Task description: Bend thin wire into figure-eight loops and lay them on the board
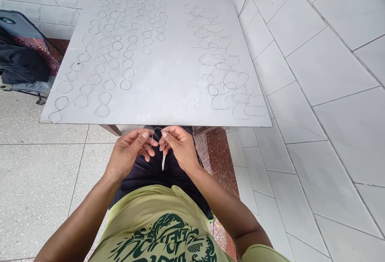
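A thin wire (152, 135) bent into curved loops spans the gap between my two hands, just in front of the table's near edge. My left hand (132, 145) pinches one side of it between thumb and fingers. On the other side my right hand (177, 143) pinches it with thumb and forefinger. Figure-eight wire pieces (104, 98) lie in columns on the left half of the white tabletop (168, 93). Over on the right half, loosely curved wire pieces (221, 67) lie in an overlapping spread.
Tiled wall (300, 93) runs close along the table's right side, and more tiles stand behind it. A folding chair (27, 41) with dark cloth on it is at the left. My lap (153, 173) is below my hands.
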The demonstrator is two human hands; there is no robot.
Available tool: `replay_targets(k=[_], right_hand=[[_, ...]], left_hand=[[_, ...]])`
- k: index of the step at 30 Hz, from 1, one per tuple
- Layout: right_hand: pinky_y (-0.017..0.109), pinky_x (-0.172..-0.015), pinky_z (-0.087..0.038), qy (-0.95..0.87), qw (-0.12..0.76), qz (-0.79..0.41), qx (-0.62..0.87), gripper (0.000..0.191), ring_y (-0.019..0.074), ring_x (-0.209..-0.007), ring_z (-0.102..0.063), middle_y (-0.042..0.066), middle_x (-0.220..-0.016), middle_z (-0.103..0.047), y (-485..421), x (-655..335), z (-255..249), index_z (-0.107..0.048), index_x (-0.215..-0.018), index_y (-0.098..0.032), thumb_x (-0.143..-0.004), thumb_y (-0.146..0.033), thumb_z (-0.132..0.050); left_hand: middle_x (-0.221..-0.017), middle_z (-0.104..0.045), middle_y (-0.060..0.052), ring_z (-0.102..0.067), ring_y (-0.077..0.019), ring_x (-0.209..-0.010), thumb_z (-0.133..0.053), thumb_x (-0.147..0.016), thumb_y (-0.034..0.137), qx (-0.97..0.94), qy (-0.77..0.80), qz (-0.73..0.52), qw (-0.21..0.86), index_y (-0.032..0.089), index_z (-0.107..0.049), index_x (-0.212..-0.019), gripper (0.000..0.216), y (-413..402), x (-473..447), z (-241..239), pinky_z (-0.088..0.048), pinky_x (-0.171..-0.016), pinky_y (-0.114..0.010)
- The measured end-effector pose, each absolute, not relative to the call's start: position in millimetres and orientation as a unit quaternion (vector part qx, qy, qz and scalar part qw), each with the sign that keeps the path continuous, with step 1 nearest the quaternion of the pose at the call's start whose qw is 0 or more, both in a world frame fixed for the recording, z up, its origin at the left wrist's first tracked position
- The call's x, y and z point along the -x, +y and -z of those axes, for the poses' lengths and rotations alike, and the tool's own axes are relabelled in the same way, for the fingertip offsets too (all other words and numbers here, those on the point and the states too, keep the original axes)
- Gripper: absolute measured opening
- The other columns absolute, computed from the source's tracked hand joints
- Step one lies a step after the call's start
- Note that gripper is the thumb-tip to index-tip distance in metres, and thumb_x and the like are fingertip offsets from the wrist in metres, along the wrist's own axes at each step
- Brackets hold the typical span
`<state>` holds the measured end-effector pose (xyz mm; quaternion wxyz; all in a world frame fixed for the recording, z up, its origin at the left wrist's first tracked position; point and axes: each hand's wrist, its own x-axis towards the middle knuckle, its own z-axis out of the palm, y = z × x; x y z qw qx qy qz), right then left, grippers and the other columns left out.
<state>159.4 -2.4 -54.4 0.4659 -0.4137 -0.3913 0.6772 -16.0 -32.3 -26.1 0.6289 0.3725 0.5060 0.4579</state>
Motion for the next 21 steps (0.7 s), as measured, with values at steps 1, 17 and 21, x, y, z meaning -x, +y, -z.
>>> replay_targets(k=[1, 17, 21], right_hand=[[0.022, -0.045, -0.049, -0.383, 0.467, -0.68, 0.416, 0.021, 0.0123, -0.053, -0.064, -0.001, -0.072, -0.07, -2.5, -158.8, 54.2, -0.068, -0.094, -0.019, -0.089, -0.038, -0.074], [0.018, -0.032, -0.029, -0.293, 0.266, -0.835, 0.382, 0.027, 0.0067, -0.038, -0.043, -0.007, -0.054, -0.055, -0.6, -169.5, 62.0, -0.064, -0.085, -0.017, -0.079, -0.039, -0.078], [0.02, -0.039, -0.04, -0.359, 0.322, -0.787, 0.385, 0.031, 0.0105, -0.048, -0.056, -0.001, -0.067, -0.064, -3.3, -173.2, 68.3, -0.065, -0.095, -0.017, -0.093, -0.048, -0.063]], left_hand=[[-0.092, -0.075, -0.008, -0.069, -0.0172, -0.066, -0.067, -0.097, 0.042, -0.391, 0.493, -0.453, 0.631, 0.018, -0.068, -0.12, 0.033, -33.0, 16.8, 26.2, -0.055, -0.054, -0.028], [-0.074, -0.063, 0.002, -0.055, -0.0108, -0.067, -0.058, -0.103, 0.034, -0.727, 0.475, -0.256, 0.424, 0.022, -0.071, -0.096, 0.02, -25.8, 35.6, 21.7, -0.042, -0.061, -0.022], [-0.06, -0.054, 0.006, -0.051, -0.0102, -0.056, -0.054, -0.105, 0.041, -0.644, 0.491, -0.281, 0.515, 0.021, -0.065, -0.092, 0.027, -24.3, 35.2, 31.6, -0.042, -0.058, -0.023]])
